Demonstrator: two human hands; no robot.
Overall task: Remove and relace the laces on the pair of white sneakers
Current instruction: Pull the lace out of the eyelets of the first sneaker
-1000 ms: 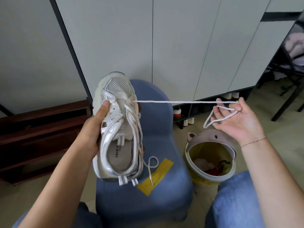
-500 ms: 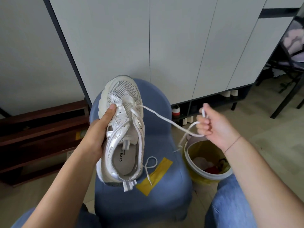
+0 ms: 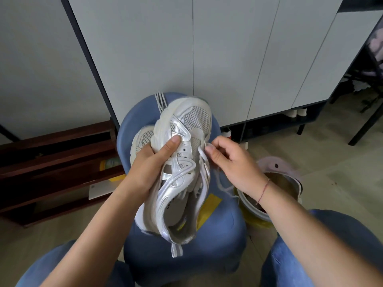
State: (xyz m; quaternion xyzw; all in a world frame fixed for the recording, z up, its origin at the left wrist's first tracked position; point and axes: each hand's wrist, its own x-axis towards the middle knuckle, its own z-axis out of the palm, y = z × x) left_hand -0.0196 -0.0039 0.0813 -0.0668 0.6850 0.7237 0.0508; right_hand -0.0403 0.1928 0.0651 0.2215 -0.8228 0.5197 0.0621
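left hand [image 3: 153, 164] grips sneaker [image 3: 186, 123] mid-frame | right hand [image 3: 232, 164] fingers [image 3: 209, 150] pinch lace [image 3: 202, 155] at eyelet | likely unlacing: brace sneaker, draw lace straight out, one row at a time

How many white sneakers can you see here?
2. The near sneaker is gripped in the left hand above the blue chair; the far sneaker lies on the chair behind it, mostly hidden.

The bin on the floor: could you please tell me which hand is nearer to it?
Right. The right hand, pinching the lace, is just up-left of the bin in view; the left hand grips the sneaker farther left.
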